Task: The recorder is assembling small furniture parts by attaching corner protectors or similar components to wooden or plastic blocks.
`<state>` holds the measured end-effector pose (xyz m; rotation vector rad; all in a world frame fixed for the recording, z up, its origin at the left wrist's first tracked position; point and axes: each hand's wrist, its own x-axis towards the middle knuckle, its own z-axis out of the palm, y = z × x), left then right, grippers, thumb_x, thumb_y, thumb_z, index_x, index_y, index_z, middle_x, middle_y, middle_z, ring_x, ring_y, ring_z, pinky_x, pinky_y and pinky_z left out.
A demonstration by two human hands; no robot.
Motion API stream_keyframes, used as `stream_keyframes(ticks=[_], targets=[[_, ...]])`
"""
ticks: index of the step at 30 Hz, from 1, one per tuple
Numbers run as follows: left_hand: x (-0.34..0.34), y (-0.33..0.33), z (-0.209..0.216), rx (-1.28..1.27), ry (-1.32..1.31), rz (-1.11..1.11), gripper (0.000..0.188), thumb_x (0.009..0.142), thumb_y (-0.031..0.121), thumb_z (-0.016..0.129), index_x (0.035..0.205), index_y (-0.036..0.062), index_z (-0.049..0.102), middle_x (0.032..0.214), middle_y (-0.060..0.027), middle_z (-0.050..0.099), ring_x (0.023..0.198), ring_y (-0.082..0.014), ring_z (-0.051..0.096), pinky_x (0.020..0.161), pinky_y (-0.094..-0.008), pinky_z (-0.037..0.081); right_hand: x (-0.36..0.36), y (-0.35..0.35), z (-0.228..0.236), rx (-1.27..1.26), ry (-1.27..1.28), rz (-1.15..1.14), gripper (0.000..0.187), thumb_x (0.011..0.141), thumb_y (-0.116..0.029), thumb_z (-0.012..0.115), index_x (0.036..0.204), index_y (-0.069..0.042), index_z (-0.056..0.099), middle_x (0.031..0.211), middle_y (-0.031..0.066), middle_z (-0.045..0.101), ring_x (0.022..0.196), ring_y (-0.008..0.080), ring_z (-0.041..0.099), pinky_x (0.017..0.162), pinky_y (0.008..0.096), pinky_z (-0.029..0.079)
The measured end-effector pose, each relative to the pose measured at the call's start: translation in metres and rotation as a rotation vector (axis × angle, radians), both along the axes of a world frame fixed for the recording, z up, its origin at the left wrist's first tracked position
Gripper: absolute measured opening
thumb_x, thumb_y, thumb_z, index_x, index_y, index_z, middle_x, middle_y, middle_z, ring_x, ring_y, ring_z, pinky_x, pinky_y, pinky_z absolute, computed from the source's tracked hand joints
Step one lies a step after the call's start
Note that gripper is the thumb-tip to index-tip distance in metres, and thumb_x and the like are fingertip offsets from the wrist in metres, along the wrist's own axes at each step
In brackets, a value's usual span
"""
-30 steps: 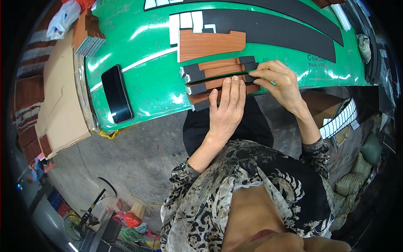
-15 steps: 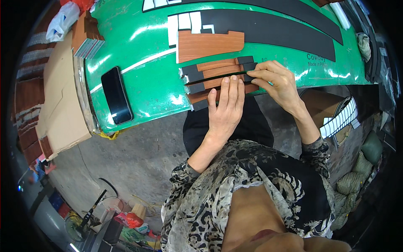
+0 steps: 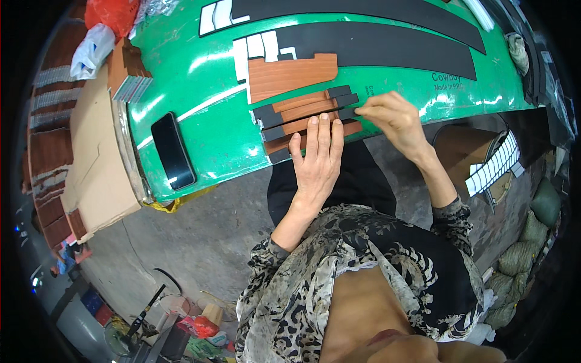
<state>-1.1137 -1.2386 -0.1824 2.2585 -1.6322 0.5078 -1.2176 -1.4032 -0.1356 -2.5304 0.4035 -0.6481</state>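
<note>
On the green table, near its front edge, several brown wood-grain pieces [image 3: 301, 107] with black ends lie overlapped in a stepped row. My left hand [image 3: 318, 160] rests on the nearest of them, its fingers stretched out flat and pressing down. My right hand [image 3: 392, 123] is closed in a pinch at the right end of a black strip [image 3: 347, 113] on one piece; the fingertips hide exactly how much they grip. Just beyond the row lies a larger brown wood-grain panel [image 3: 293, 78]. It overlaps a long curved black sheet [image 3: 375, 48] with white patches at its left end.
A second black sheet [image 3: 339, 12] lies farther back. On the left are a phone [image 3: 173, 150], a stack of brown pieces [image 3: 128, 75], a white plastic bag [image 3: 92, 51] and cardboard [image 3: 94, 157]. A brown bin [image 3: 463, 148] stands below the table's right edge.
My right hand's pinch has tightened at the strip's end, with the fingers more curled. My left hand stays flat on the pieces. The whole view has shifted slightly.
</note>
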Motion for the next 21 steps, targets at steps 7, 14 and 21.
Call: stream_keyframes(ticks=[7,14,21], targets=[[0.002,-0.005,0.003,-0.051,-0.006,-0.014,0.055,0.073,0.018,0.068,0.124,0.0157,0.051,0.122,-0.0094,0.052,0.116,-0.0247,0.047,0.094,-0.0491,0.031,-0.001,0.006,-0.01,-0.031,-0.005,-0.036,0.026,0.067,0.0,0.067,0.091,-0.01,0.069,0.086,0.0008,0.062,0.072,0.0179,0.057,0.058,0.0293,0.049],[0.002,-0.009,0.009,-0.039,-0.001,0.009,0.049,0.075,0.014,0.064,0.123,0.0152,0.053,0.119,-0.0112,0.053,0.113,-0.0256,0.049,0.091,-0.0499,0.032,0.005,0.009,0.0,-0.027,-0.052,-0.048,0.021,0.071,-0.002,0.068,0.091,-0.009,0.068,0.086,0.0025,0.062,0.073,0.0189,0.058,0.061,0.0303,0.05],[-0.001,-0.008,0.009,-0.071,0.033,-0.008,0.045,0.078,0.013,0.056,0.123,0.0108,0.053,0.118,-0.0137,0.054,0.112,-0.0271,0.051,0.09,-0.0515,0.033,0.035,-0.003,0.025,-0.03,-0.158,-0.015,0.016,0.073,-0.002,0.068,0.089,-0.005,0.067,0.082,0.0066,0.064,0.074,0.0213,0.06,0.063,0.0314,0.048]])
